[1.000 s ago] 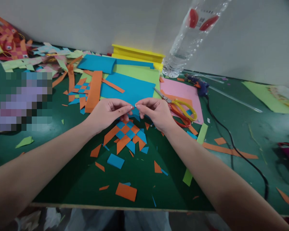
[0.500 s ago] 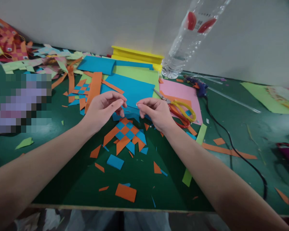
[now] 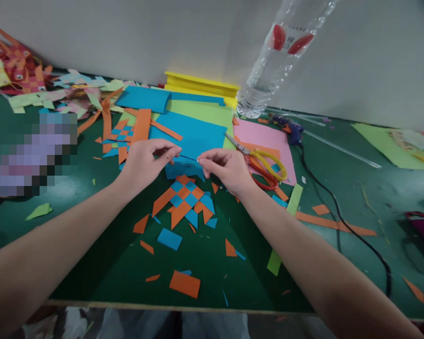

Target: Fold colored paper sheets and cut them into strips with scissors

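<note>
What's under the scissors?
A pink sheet and orange paper show under the scissors; a blue scrap shows through them. Whatever they directly cover can't be seen.

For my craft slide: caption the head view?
Bare left hand and right hand above a green table, near checkered orange and blue woven paper.

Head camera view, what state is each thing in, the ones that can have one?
Left hand: raised, thumb and forefinger close together; anything held, cannot tell.
Right hand: pinching a tiny white piece.
Woven orange-and-blue paper: lying on the table, ends pointed.
Scissors: lying down, blades looking closed.
Glue gun: lying down, on or off cannot tell.
Bottle: base on the table, top out of frame.
</note>
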`<act>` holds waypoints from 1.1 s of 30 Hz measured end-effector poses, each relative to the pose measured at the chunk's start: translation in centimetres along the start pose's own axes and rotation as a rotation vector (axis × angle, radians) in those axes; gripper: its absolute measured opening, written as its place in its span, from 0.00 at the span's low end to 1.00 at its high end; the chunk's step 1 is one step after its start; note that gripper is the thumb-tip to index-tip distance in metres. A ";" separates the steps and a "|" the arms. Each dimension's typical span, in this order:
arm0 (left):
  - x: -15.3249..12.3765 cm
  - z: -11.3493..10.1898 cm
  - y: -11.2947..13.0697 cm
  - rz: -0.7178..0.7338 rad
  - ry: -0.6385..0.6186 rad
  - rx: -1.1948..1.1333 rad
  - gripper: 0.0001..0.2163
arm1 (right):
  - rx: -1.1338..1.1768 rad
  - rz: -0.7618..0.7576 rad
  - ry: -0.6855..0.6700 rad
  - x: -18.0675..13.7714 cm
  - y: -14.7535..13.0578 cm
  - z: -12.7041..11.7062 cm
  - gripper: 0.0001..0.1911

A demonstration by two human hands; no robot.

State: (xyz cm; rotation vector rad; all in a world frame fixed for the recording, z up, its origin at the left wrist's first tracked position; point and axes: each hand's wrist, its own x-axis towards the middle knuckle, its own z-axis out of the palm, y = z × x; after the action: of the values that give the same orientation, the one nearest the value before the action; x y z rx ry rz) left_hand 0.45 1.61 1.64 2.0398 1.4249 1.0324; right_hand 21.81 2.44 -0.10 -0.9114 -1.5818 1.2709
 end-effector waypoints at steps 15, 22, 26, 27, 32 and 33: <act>0.8 -0.7 -0.8 0.133 -0.148 0.127 0.15 | -0.040 0.023 -0.009 0.0 -0.2 0.0 0.11; 1.4 -1.5 -2.2 0.343 -0.485 0.229 0.22 | 0.018 0.001 0.016 0.1 0.3 -0.2 0.12; 1.3 -1.3 -2.5 0.361 -0.515 0.283 0.23 | 0.019 0.004 0.027 0.1 0.2 -0.1 0.11; 1.3 -1.2 -2.5 0.366 -0.518 0.281 0.23 | 0.016 0.006 0.028 0.1 0.2 -0.1 0.11; 1.3 -1.2 -2.4 0.385 -0.509 0.244 0.20 | 0.032 0.004 0.028 0.1 0.2 -0.1 0.11; 1.3 -1.2 -2.4 0.382 -0.506 0.239 0.20 | 0.037 0.002 0.025 0.1 0.2 -0.1 0.11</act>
State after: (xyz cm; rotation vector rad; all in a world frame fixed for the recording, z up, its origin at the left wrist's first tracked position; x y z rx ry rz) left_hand -1.69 3.58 1.13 2.5756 0.9511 0.4244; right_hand 21.86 2.61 -0.23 -0.9030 -1.5335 1.2808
